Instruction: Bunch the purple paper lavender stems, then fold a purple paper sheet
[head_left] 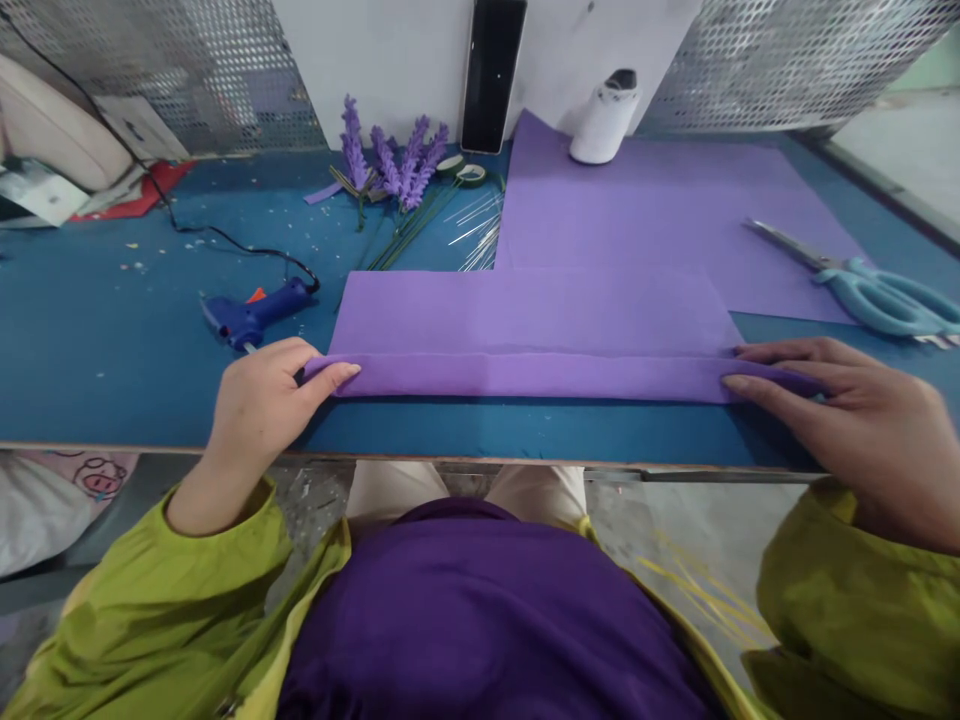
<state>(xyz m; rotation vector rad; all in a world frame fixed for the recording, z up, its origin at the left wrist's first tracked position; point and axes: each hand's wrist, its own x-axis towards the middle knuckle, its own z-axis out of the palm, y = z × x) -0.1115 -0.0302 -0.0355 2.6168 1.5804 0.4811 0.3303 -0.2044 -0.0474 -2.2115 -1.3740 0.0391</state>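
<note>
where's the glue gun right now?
Head view, left side: the glue gun lies on the blue table, just beyond the left hand and left of the folded purple sheet.

The folded sheet [525,310] is plain light purple, like the far sheet [637,210] on the right. Blue covers the tabletop [112,320], flecked with pale specks. The glue gun [281,303] is dark blue with an orange trigger [257,295]; its cord [217,232] is black. Pale blue handles [847,287] and grey blades [784,243] make up the scissors' colours. The flowers [409,170] are purple, the bottle [598,125] white, the phone [493,80] black. Sleeves [187,560] show yellow-green, the shirt [480,620] deep purple.
</note>
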